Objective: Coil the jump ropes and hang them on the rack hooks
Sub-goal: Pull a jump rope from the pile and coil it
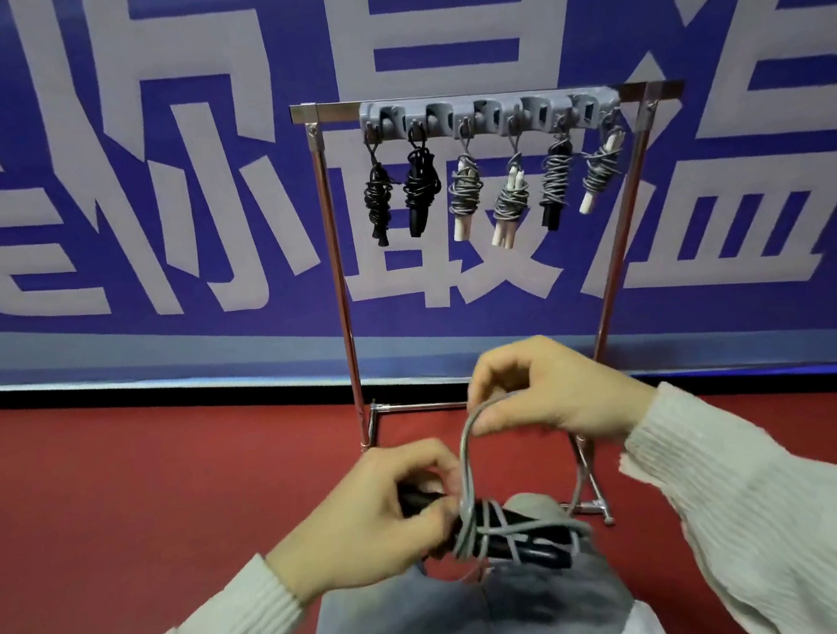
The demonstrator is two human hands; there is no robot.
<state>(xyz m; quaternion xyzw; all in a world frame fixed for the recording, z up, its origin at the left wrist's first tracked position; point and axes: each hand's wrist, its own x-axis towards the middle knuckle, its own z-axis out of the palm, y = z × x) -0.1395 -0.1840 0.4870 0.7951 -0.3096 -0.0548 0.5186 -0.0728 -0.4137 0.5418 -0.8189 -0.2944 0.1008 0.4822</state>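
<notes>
A grey jump rope with black handles is partly wound round its handles in front of me, above my knees. My left hand grips the handle bundle at its left end. My right hand pinches a loop of the grey cord raised above the bundle. Straight ahead stands a metal rack on the red floor. Its grey hook strip carries several coiled ropes: two black ones at the left, grey ones with white or black handles to the right.
A blue banner with large white characters covers the wall behind the rack. Red carpet spreads to both sides. My jeans-clad legs lie below the hands. The rack's right foot stands close behind the rope.
</notes>
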